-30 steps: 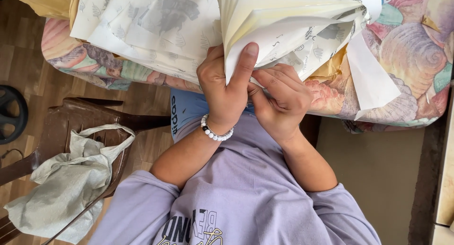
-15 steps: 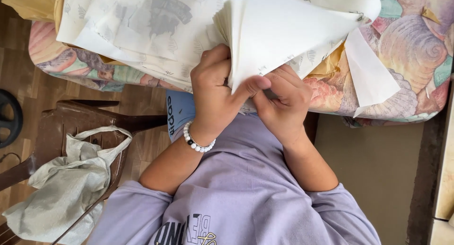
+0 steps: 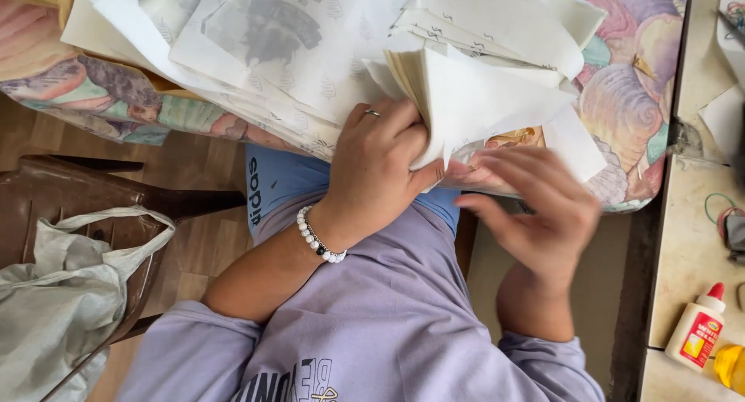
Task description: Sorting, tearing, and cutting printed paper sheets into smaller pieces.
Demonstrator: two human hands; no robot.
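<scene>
On the far left: a pale cloth bag (image 3: pixel 54 293) with loop handles slumps on a dark brown plastic chair (image 3: pixel 116 192) that stands on the wooden floor.
Table edge: a cloth printed with shells in pink, green and orange (image 3: pixel 621 99) covers it, and loose white printed sheets (image 3: pixel 272 37) lie spread over the cloth, overlapping one another.
Left hand: the left hand (image 3: pixel 380 165) is clamped on a thick stack of cream paper pieces (image 3: pixel 466 99), fingers curled over the top and the thumb pressed beneath the stack's lower corner; a ring sits on one finger and a white bead bracelet (image 3: pixel 318 235) circles the wrist.
Stack: it sits at the near edge of the table, just above the person's lap, its leaves fanned at the gripped end and pointing right.
Right hand: the right hand (image 3: pixel 535 208) is blurred, fingers spread wide and holding nothing, just below and beside the stack's lower edge; I cannot tell whether its fingertips touch the paper.
Clothing: a lilac sweatshirt (image 3: pixel 372 324) with sleeves pushed up.
Far right: a white glue bottle with a red cap (image 3: pixel 697 328) lies on a pale counter (image 3: pixel 691 239), beside a yellow object (image 3: pixel 731 367) cut off by the frame.
</scene>
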